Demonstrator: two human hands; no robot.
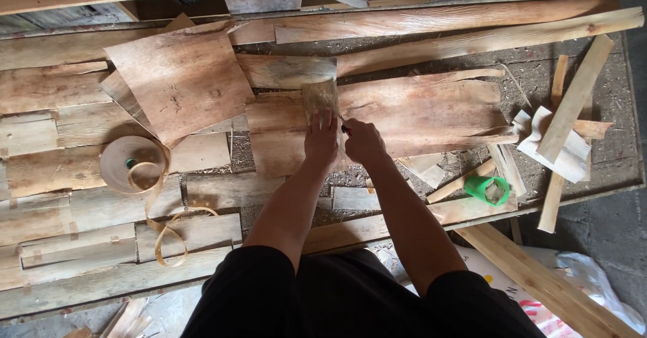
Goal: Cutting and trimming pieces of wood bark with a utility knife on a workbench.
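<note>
Head view of a workbench of rough planks: the left hand is pressing flat, fingers spread, on a small strip of thin veneer that is lying over a wide, curling veneer sheet with a torn, fibrous edge. The right hand is closing in a fist around a slim tool, possibly a blade, mostly hidden by the fingers. A roll of paper tape is uncoiling at the left, and a green tape ring is sitting at the right.
</note>
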